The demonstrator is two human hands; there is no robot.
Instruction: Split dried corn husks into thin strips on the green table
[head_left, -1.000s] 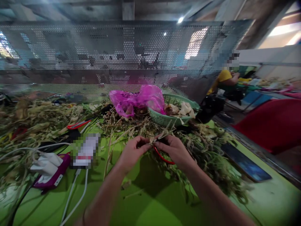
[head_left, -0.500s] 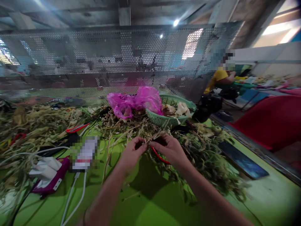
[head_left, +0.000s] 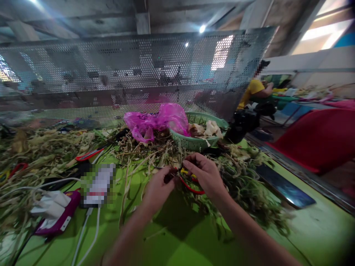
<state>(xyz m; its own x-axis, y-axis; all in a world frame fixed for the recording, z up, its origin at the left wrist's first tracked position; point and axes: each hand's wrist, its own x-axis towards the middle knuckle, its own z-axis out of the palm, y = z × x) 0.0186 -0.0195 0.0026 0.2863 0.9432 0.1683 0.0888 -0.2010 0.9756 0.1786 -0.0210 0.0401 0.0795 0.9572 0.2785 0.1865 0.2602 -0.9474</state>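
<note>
My left hand (head_left: pixel 159 187) is closed, its thumb and fingers pinched on a thin, dark piece too small to name. Close beside it my right hand (head_left: pixel 204 171) is also closed, with thumb and fingertips pressed together at the same spot; what they grip is hidden. A red and yellow handle loop (head_left: pixel 192 190), like that of scissors, shows below the right fingers; whether the hand holds it, I cannot tell. Dried stems and leaves (head_left: pixel 151 155) lie just beyond both hands. A greener plant heap (head_left: pixel 245 192) spreads beside my right forearm.
A green basket (head_left: pixel 188 142) and a pink plastic bag (head_left: pixel 172 116) stand before a perforated metal screen (head_left: pixel 116 81). At left are a purple power strip (head_left: pixel 65 218), a phone (head_left: pixel 98 184) and a red cutter (head_left: pixel 90 154). Another phone (head_left: pixel 285 186) lies right; a person in yellow (head_left: pixel 253 90) sits beyond.
My right fingertips have lifted slightly and drawn apart from the left ones. More of the yellow on the handle now shows beneath them. The view has shifted slightly.
</note>
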